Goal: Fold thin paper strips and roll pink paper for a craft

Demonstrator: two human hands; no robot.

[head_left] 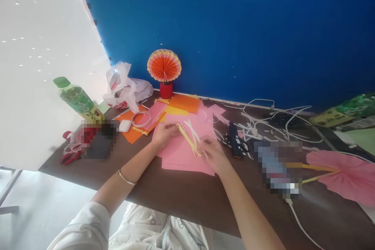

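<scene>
Between my hands, a narrow yellow paper strip runs slantwise over stacked pink paper. My left hand pinches its upper end. The fingers of my right hand are closed at its lower end. Thin white strips cross close to the yellow one, near my right fingertips; whether they are held or lie loose I cannot tell. Behind the pink paper are orange sheets and a yellow sheet. Left of these lies a pleated pink and orange paper piece.
A round pleated fan stands on a red holder by the blue wall. Left are a green-capped bottle, a plastic bag and a white case. Right lie tangled white cables, a black tool, a blurred-out phone-like object and a pink fan.
</scene>
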